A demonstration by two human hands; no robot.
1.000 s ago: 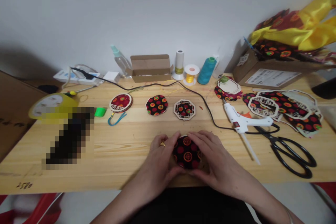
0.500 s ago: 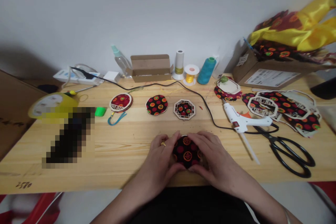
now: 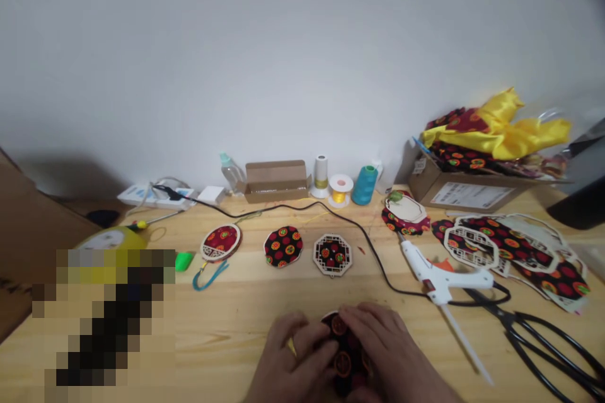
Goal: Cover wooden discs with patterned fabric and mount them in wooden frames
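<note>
A black fabric piece with red and orange round motifs [image 3: 342, 364] is between my two hands at the bottom of the head view. A thin pale edge shows at its top. My left hand [image 3: 295, 359] is closed on its left side, with bent fingers reaching onto the patterned face. My right hand [image 3: 392, 356] curls round the right side, its fingers along the upper edge. The lower part of the piece is cut off by the frame. Beyond the hands lie a matching fabric-covered piece [image 3: 283, 246] and an octagonal lattice frame with fabric inside [image 3: 333, 255].
On the right are a white glue gun [image 3: 442, 282], black scissors [image 3: 524, 327] and several frames with fabric [image 3: 510, 245]. A black cord [image 3: 363, 230] crosses the table. Thread spools [image 3: 365, 186] and cardboard boxes [image 3: 276, 177] line the wall. A round tasselled ornament [image 3: 221, 242] lies left.
The view has tilted upward, so the table and hands appear lower. My left fingers have moved from the edge onto the fabric's face. My right hand stays on its side.
</note>
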